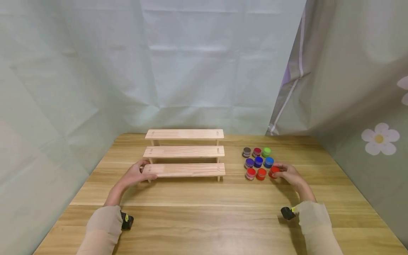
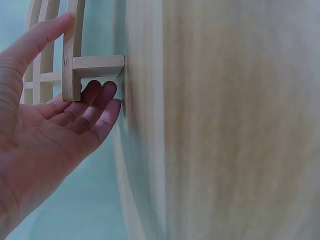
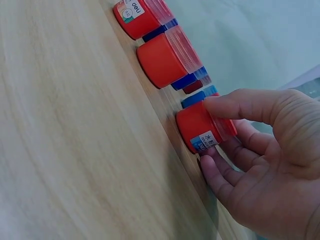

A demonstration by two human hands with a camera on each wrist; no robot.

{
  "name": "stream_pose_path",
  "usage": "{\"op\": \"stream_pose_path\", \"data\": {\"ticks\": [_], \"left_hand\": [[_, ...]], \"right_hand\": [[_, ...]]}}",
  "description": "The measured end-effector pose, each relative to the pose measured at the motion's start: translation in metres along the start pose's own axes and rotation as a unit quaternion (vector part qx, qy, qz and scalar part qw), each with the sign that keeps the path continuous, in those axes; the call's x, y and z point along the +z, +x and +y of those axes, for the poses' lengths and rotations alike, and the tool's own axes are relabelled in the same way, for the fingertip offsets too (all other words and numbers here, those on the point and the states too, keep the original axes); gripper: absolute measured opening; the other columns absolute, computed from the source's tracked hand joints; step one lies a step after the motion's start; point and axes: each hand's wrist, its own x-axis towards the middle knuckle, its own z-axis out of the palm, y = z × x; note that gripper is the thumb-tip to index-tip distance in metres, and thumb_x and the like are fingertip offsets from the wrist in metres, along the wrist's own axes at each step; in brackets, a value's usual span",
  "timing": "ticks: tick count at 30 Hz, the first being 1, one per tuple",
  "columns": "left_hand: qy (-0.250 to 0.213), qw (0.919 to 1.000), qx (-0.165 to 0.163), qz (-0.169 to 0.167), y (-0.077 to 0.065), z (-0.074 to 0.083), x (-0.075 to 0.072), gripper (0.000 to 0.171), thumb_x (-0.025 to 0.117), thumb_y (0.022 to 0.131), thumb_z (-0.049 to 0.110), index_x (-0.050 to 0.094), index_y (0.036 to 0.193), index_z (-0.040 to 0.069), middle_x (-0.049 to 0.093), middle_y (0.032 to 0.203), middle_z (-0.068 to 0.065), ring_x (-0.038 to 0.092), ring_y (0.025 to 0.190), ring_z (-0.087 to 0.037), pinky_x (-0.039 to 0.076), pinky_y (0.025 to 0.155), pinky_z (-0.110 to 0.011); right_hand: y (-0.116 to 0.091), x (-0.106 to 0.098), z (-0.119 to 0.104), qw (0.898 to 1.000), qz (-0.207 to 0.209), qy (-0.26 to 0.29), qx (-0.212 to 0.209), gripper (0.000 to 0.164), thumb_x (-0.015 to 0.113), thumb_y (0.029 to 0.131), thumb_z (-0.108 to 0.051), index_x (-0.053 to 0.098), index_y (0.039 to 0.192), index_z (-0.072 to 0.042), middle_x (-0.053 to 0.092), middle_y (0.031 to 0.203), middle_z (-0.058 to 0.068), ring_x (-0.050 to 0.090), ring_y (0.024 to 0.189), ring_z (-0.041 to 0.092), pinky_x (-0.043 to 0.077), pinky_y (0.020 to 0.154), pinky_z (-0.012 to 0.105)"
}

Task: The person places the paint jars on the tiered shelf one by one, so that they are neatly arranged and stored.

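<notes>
Red, squat, round plastic jar [image 1: 273, 173], pinched in the right hand [image 1: 290, 174]; pale, three-step wooden rack [image 1: 185, 151], gripped in the left hand [image 1: 134, 174].
Risks, as I judge them from my remote post: a sideways swing of the right fingers could topple the bright-blue, round jar [image 1: 269, 162] just beyond them; a hard press by the left thumb on the lowest step's end could tip the rack. Pose: forearms reaching forward, wrists bent inward; right thumb on the jar's near side; left thumb above the step, fingers curled beneath. Whether the jar bears on the wood-grained tabletop [image 1: 191, 219], I cannot tell. Two matching red jars [image 1: 261, 174] stand inward of the right hand.
</notes>
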Motion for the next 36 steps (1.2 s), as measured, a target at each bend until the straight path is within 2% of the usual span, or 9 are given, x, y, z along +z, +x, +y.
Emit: {"op": "stream_pose_path", "data": {"ticks": [4, 8, 11, 16, 19, 22, 25, 31, 36], "left_hand": [[0.006, 1.0000, -0.001, -0.003, -0.001, 0.000, 0.000, 0.079, 0.078, 0.081, 0.030, 0.040, 0.136, -0.012, 0.054, 0.121, -0.031, 0.056, 0.102, -0.031, 0.046, 0.076, -0.030], [0.006, 1.0000, -0.002, -0.004, -0.001, 0.001, 0.000, 0.080, 0.078, 0.081, 0.031, 0.039, 0.136, -0.012, 0.054, 0.123, -0.032, 0.056, 0.103, -0.032, 0.046, 0.077, -0.029], [0.001, 1.0000, -0.003, -0.002, -0.002, 0.001, -0.001, 0.080, 0.078, 0.080, 0.030, 0.039, 0.136, -0.012, 0.054, 0.122, -0.032, 0.056, 0.100, -0.031, 0.046, 0.075, -0.030], [0.003, 1.0000, -0.008, -0.002, -0.004, 0.001, -0.001, 0.079, 0.078, 0.081, 0.030, 0.040, 0.137, -0.011, 0.056, 0.121, -0.030, 0.056, 0.099, -0.029, 0.046, 0.074, -0.030], [0.002, 1.0000, -0.009, -0.003, -0.005, 0.001, 0.000, 0.079, 0.078, 0.081, 0.031, 0.041, 0.138, -0.010, 0.056, 0.120, -0.029, 0.056, 0.100, -0.029, 0.046, 0.075, -0.030], [0.003, 1.0000, -0.007, -0.001, -0.005, 0.001, -0.001, 0.079, 0.077, 0.081, 0.032, 0.041, 0.137, -0.010, 0.056, 0.119, -0.028, 0.055, 0.100, -0.029, 0.045, 0.075, -0.030], [0.006, 0.9999, -0.007, 0.005, -0.005, 0.000, -0.002, 0.079, 0.078, 0.081, 0.032, 0.042, 0.137, -0.010, 0.057, 0.119, -0.028, 0.056, 0.098, -0.028, 0.046, 0.074, -0.030], [-0.004, 1.0000, -0.004, 0.005, -0.005, -0.001, -0.001, 0.080, 0.078, 0.081, 0.030, 0.041, 0.138, -0.011, 0.056, 0.121, -0.029, 0.056, 0.099, -0.028, 0.046, 0.075, -0.029], [-0.011, 0.9999, -0.003, 0.007, -0.005, -0.001, 0.000, 0.079, 0.080, 0.079, 0.029, 0.043, 0.137, -0.011, 0.057, 0.120, -0.029, 0.057, 0.095, -0.027, 0.047, 0.074, -0.030]], "right_hand": [[0.001, 0.001, 0.002, 1.000, 0.006, 0.004, -0.004, 0.058, 0.065, 0.088, -0.011, 0.043, 0.139, 0.008, 0.045, 0.141, 0.030, 0.048, 0.123, 0.033, 0.040, 0.100, 0.038], [-0.002, 0.000, -0.002, 1.000, 0.008, 0.006, -0.008, 0.059, 0.065, 0.089, -0.013, 0.043, 0.139, 0.007, 0.045, 0.142, 0.030, 0.046, 0.125, 0.034, 0.037, 0.105, 0.044], [-0.005, -0.002, -0.011, 1.000, 0.008, 0.001, -0.012, 0.059, 0.065, 0.090, -0.016, 0.043, 0.141, 0.005, 0.046, 0.141, 0.029, 0.050, 0.120, 0.029, 0.037, 0.105, 0.044], [-0.006, -0.004, -0.030, 0.999, 0.004, 0.009, -0.043, 0.059, 0.063, 0.091, -0.015, 0.041, 0.142, 0.006, 0.049, 0.139, 0.028, 0.057, 0.102, 0.008, 0.040, 0.105, 0.045], [-0.001, -0.004, -0.044, 0.999, 0.006, 0.014, -0.049, 0.059, 0.063, 0.092, -0.017, 0.041, 0.143, 0.004, 0.048, 0.141, 0.027, 0.059, 0.108, 0.016, 0.036, 0.110, 0.052], [0.006, -0.002, -0.064, 0.999, -0.003, 0.008, -0.047, 0.060, 0.064, 0.092, -0.021, 0.041, 0.144, -0.002, 0.045, 0.145, 0.025, 0.051, 0.126, 0.033, 0.028, 0.112, 0.060], [0.014, 0.006, -0.090, 0.998, -0.026, 0.008, -0.057, 0.059, 0.064, 0.092, -0.019, 0.042, 0.145, -0.004, 0.048, 0.143, 0.025, 0.046, 0.130, 0.041, 0.027, 0.113, 0.061], [0.029, 0.028, -0.144, 0.993, -0.069, 0.001, -0.094, 0.058, 0.063, 0.092, -0.014, 0.041, 0.145, -0.004, 0.050, 0.141, 0.023, 0.049, 0.128, 0.039, 0.030, 0.113, 0.057], [0.041, 0.052, -0.187, 0.989, -0.094, 0.009, -0.117, 0.055, 0.066, 0.088, -0.010, 0.047, 0.140, -0.006, 0.053, 0.139, 0.020, 0.052, 0.124, 0.036, 0.033, 0.112, 0.053]]}}
